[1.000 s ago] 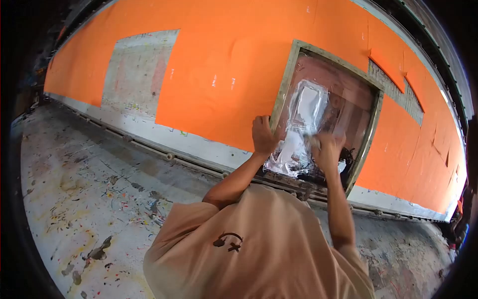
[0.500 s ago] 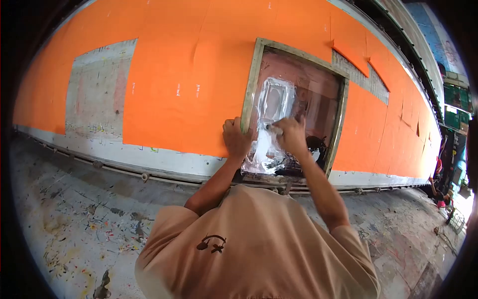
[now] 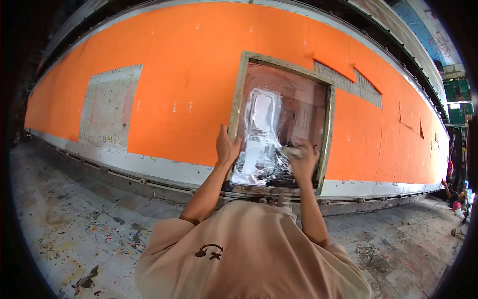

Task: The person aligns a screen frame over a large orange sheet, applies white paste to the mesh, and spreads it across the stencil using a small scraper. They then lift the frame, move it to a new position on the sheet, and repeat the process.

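A screen printing frame (image 3: 239, 94) with pale wooden sides lies on the orange sheet in front of me. White ink (image 3: 256, 152) is spread over the left part of its mesh, thickest toward the near end, with dark smears beside it. My left hand (image 3: 228, 148) grips the frame's left side, fingers closed at the edge. Over the right half of the mesh, my right hand (image 3: 304, 162) is closed around a small pale squeegee (image 3: 291, 151), blurred and partly hidden by the fingers. Its tip is beside the white ink.
Orange sheets (image 3: 174, 94) cover the long table, with a bare grey patch (image 3: 110, 107) at left. Lifted flaps (image 3: 334, 71) stand right of the frame. A rail (image 3: 164, 187) with knobs runs along the near edge. Another person (image 3: 450, 194) is at far right.
My right hand has swept toward me and right across the mesh with the squeegee. White ink now covers more of the shape. The view has shifted; my left hand stays at the frame's left side.
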The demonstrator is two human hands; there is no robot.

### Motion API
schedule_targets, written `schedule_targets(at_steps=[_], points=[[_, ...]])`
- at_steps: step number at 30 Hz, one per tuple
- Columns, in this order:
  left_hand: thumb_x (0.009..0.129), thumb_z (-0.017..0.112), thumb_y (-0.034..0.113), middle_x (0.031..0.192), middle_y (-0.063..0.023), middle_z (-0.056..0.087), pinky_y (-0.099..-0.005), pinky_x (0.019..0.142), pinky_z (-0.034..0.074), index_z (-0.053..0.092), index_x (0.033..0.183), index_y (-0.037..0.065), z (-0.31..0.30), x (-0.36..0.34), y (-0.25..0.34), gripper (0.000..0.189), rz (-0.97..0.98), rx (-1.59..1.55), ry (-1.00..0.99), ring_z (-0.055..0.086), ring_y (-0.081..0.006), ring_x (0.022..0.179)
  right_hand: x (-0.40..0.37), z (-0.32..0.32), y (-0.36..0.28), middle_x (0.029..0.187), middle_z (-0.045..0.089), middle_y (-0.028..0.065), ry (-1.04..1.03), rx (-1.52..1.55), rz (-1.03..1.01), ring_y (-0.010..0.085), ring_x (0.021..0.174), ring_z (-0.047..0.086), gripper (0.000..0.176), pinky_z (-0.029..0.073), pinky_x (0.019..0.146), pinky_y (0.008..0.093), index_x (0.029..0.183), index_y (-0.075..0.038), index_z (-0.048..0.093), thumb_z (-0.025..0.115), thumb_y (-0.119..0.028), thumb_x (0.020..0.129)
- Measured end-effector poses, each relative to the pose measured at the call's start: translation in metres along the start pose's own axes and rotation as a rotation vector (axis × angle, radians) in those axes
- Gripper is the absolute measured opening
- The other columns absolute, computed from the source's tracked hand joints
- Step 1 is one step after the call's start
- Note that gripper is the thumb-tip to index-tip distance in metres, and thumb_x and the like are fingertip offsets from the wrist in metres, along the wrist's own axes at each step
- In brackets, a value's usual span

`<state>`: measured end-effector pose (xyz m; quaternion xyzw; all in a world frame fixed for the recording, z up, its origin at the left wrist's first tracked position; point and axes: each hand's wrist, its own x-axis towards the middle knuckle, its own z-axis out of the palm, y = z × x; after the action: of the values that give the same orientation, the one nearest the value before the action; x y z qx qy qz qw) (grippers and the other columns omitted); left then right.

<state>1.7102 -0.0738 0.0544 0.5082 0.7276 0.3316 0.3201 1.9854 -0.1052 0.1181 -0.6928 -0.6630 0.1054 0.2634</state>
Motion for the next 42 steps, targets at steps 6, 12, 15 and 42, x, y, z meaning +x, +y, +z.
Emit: schedule_targets(at_steps=[6,12,15,42], points=[[0.081,0.072,0.015,0.098,-0.0288,0.065,-0.0529,0.081,0.050,0.045,0.115,0.001,0.100,-0.014,0.062,0.045,0.012,-0.104,0.109,0.064,-0.0493,0.092,-0.028,-0.079,0.237,0.061,0.054,-0.0013,0.271,0.957,0.769,0.0066,0.045,0.038,0.020,0.028,0.039,0.0233,0.075,-0.008,0.063,0.049,-0.011,0.087],[0.083,0.073,0.020,0.108,-0.0292,0.064,-0.0555,0.086,0.049,0.046,0.120,0.000,0.218,-0.064,0.130,0.050,-0.008,0.056,0.115,0.063,-0.0491,0.102,0.004,-0.157,0.363,0.061,0.045,-0.0027,0.115,0.746,0.821,0.0094,0.049,0.039,0.020,0.029,0.043,0.0264,0.077,-0.006,0.065,0.055,-0.019,0.088],[0.083,0.074,0.021,0.110,-0.0292,0.063,-0.0552,0.085,0.050,0.047,0.120,0.001,0.231,-0.084,0.125,0.050,-0.001,0.025,0.065,0.064,-0.0484,0.100,-0.018,-0.179,0.360,0.067,0.054,-0.0006,0.132,0.786,1.013,0.0109,0.054,0.045,0.024,0.038,0.052,0.0293,0.093,0.003,0.071,0.056,-0.014,0.082],[0.084,0.075,0.024,0.101,-0.0211,0.053,-0.0516,0.079,0.045,0.055,0.113,0.000,0.221,-0.090,0.119,0.043,0.013,0.224,0.057,0.054,-0.0403,0.098,0.084,-0.022,0.164,0.091,0.065,0.0093,-0.192,-0.073,-0.368,0.0340,0.088,0.060,0.019,0.045,0.085,0.0488,0.099,-0.011,0.074,0.068,-0.008,0.081]])
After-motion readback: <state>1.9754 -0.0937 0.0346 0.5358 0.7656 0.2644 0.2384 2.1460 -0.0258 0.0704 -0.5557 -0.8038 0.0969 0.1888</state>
